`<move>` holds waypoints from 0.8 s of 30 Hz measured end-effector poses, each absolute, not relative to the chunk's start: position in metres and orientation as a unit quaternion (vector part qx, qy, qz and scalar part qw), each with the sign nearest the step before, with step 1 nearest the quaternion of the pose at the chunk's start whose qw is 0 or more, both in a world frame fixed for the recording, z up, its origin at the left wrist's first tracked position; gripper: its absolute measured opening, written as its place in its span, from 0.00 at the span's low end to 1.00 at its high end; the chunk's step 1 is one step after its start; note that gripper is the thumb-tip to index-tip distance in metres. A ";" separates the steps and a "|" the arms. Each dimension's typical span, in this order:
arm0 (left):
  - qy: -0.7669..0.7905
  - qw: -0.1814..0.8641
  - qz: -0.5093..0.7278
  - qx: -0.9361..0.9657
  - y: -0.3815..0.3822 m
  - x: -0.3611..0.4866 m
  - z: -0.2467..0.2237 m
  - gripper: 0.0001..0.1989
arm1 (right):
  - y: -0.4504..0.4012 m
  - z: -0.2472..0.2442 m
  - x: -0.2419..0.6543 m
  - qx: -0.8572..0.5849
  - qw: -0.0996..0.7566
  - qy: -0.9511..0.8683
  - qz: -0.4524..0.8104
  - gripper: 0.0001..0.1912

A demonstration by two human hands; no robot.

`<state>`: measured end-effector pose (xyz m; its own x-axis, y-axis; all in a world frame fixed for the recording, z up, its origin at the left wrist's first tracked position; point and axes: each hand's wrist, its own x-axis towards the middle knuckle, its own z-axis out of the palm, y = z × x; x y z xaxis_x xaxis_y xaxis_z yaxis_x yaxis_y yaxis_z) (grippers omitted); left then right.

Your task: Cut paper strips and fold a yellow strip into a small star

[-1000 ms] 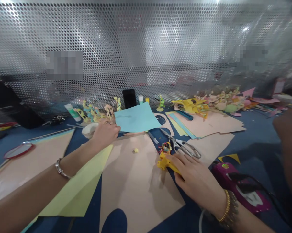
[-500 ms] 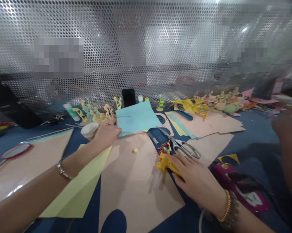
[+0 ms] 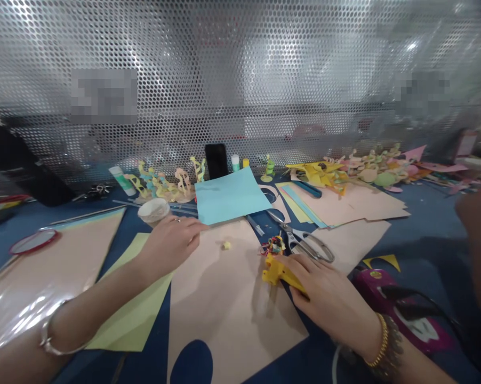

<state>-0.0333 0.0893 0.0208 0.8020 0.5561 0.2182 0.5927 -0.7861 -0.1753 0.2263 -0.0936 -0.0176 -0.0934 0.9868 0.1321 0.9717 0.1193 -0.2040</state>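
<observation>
Left hand (image 3: 172, 240), fingers half curled, over pink sheet (image 3: 224, 309)'s far left corner; fingertips by light-blue sheet (image 3: 232, 197)'s near edge, contact unclear. White cup (image 3: 153, 210) just beyond. Right hand (image 3: 318, 282) grips yellow tool (image 3: 278, 271) at pink sheet's right edge. Scissors (image 3: 288, 230) beyond it. Yellow scrap (image 3: 226, 245) near pink sheet's far edge. Phone (image 3: 216, 161) near table (image 3: 432, 229)'s back edge.

Open room, broken by a yellow scrap (image 3: 226, 245), spans the pale sheet (image 3: 220, 309) between left hand (image 3: 172, 240) and right hand (image 3: 326, 288); scissors (image 3: 290, 234) and a blue sheet (image 3: 232, 197) bar the far side.
</observation>
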 end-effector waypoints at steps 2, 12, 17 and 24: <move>-0.309 0.099 -0.069 -0.944 0.078 -0.037 0.020 0.16 | -0.094 -0.019 0.227 -0.665 0.118 -0.737 0.035 0.27; -0.221 -0.063 0.000 -0.973 0.023 -0.060 0.004 0.16 | -0.096 -0.022 0.230 -0.666 0.103 -0.738 0.022 0.27; -0.230 -0.057 -0.016 -0.971 0.018 -0.073 -0.001 0.16 | -0.097 -0.027 0.233 -0.661 0.106 -0.743 0.012 0.27; -0.489 0.050 -0.212 -0.845 0.086 -0.111 0.015 0.30 | -0.097 -0.029 0.232 -0.665 0.100 -0.740 0.021 0.27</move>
